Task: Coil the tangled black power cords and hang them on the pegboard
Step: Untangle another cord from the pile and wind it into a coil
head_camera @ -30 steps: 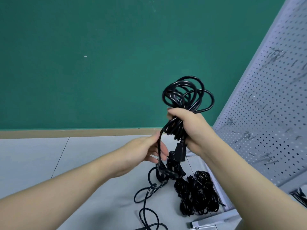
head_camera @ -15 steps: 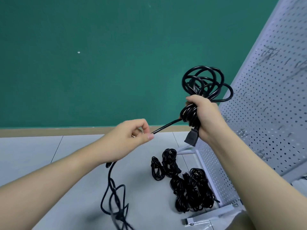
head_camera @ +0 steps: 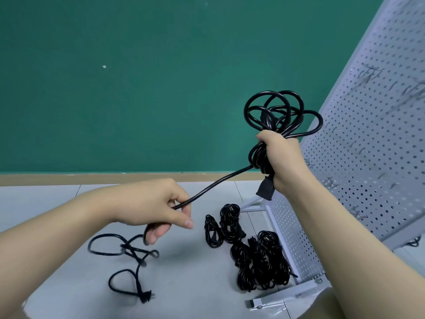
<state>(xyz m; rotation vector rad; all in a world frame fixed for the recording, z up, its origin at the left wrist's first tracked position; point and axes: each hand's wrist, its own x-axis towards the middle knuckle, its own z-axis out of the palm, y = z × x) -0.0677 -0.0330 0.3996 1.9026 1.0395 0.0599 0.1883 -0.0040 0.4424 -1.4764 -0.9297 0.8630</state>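
My right hand [head_camera: 281, 157] grips a bundle of black power cord loops [head_camera: 279, 111], raised in front of the green wall; the cord's black connector [head_camera: 265, 189] hangs below my fist. From the bundle a straight run of cord [head_camera: 218, 183] goes down-left into my left hand [head_camera: 156, 203], which pinches it between thumb and fingers. The loose tail [head_camera: 128, 261] trails below my left hand in loops on the floor, ending in a plug [head_camera: 145, 297]. The white pegboard [head_camera: 372, 146] with metal hooks leans at the right.
Several coiled black cords lie in a pile [head_camera: 255, 256] on the grey tiled floor beside the pegboard's lower panel [head_camera: 294, 238]. A white frame foot [head_camera: 282, 298] sticks out at the bottom. A wooden skirting strip [head_camera: 69, 179] runs under the green wall.
My right hand has lifted the coil up and to the right. My left hand has slid left along the cord, drawing it taut, and the loose tail has dragged left across the floor.
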